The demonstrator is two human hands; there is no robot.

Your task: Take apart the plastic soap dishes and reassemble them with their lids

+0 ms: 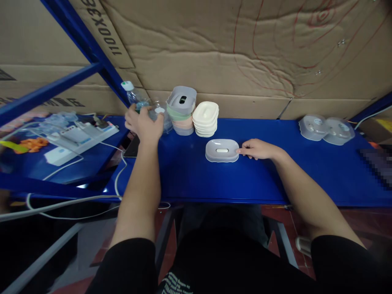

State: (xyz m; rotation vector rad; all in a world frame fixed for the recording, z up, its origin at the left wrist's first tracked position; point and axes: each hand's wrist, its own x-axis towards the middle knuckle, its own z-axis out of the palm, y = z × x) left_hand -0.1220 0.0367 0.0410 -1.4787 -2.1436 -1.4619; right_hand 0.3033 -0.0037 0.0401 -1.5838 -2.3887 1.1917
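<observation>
A shallow grey plastic dish (222, 154) with a white oblong piece in its middle lies on the blue table. At its right end my right hand (256, 149) pinches the rim between thumb and fingers. My left hand (145, 123) is at the back left, thumb and fingers apart, against clear plastic covers (167, 121) with a round white label. How far its fingers touch them is partly hidden. Just right of the covers stand a stack of grey, green and peach dishes (181, 107) and a stack of cream-coloured pieces (206, 118).
A clear bottle (131, 93) with a white cap stands behind my left hand. Two clear cases (326, 130) sit at the back right. Power strips (81, 143) with white cables lie left of a blue frame post. A cardboard wall (214, 73) rises behind the table (196, 185).
</observation>
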